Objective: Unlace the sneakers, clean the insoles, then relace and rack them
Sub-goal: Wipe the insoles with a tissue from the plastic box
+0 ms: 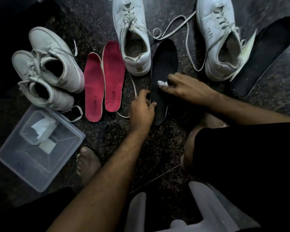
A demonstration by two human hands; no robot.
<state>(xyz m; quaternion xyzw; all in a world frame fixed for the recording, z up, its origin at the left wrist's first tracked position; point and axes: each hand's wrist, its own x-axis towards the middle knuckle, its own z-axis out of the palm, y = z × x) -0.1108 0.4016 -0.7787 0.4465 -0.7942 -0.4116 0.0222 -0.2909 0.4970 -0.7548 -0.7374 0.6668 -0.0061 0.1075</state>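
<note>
Insole, black, flat on the floor between your hands.
Your left hand pinches its heel edge; your right hand presses a white wad it grips onto the middle. Beyond lie two red insoles, four white sneakers and a second black insole.

Black insole flat on floor between two white sneakers (laces loosened); two red insoles side by side.
</note>
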